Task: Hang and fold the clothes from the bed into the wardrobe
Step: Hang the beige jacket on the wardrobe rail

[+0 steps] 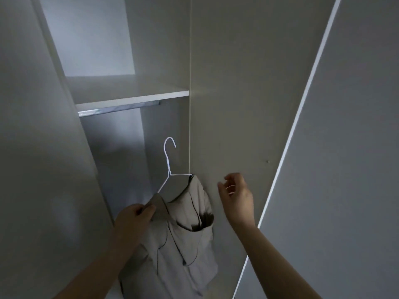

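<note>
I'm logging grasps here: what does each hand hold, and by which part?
The left hand pinches the beige garment at its shoulder, over one end of the white wire hanger. The right hand holds nothing.

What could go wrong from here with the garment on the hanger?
1. The left hand grips only one end of the hanger, and the garment hangs bunched on it, so it might slip off.
2. The hook is below the rail and the right hand holds nothing; a one-handed lift could miss.
</note>
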